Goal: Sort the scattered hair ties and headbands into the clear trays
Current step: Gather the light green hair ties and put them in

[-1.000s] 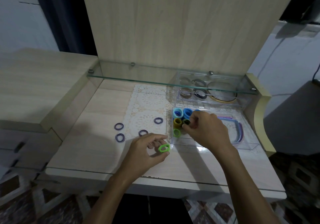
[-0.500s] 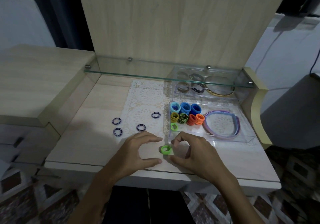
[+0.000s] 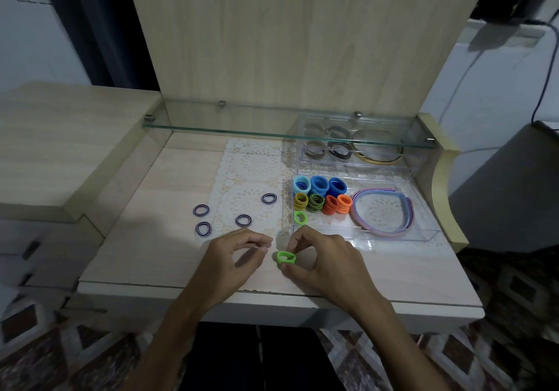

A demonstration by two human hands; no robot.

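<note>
My right hand (image 3: 320, 265) pinches a bright green hair tie (image 3: 286, 258) between thumb and fingers, just above the tabletop near its front edge. Beside it on the left, my left hand (image 3: 231, 259) holds nothing, its fingers loosely curved with a small gap to the tie. Several dark purple hair ties (image 3: 243, 220) lie scattered on the table and lace mat. The near clear tray (image 3: 402, 237) holds blue, yellow, striped and orange ties, one green tie (image 3: 300, 217), and pastel headbands (image 3: 381, 209).
A second clear tray (image 3: 360, 165) with dark ties and a yellow headband sits at the back under a glass shelf (image 3: 272, 133). A white lace mat (image 3: 248, 175) covers the table's middle. A raised wooden surface (image 3: 60, 136) borders the left.
The green tie passed from my left hand to my right hand. My right hand came back from the near tray to the table's front; my left hand let go.
</note>
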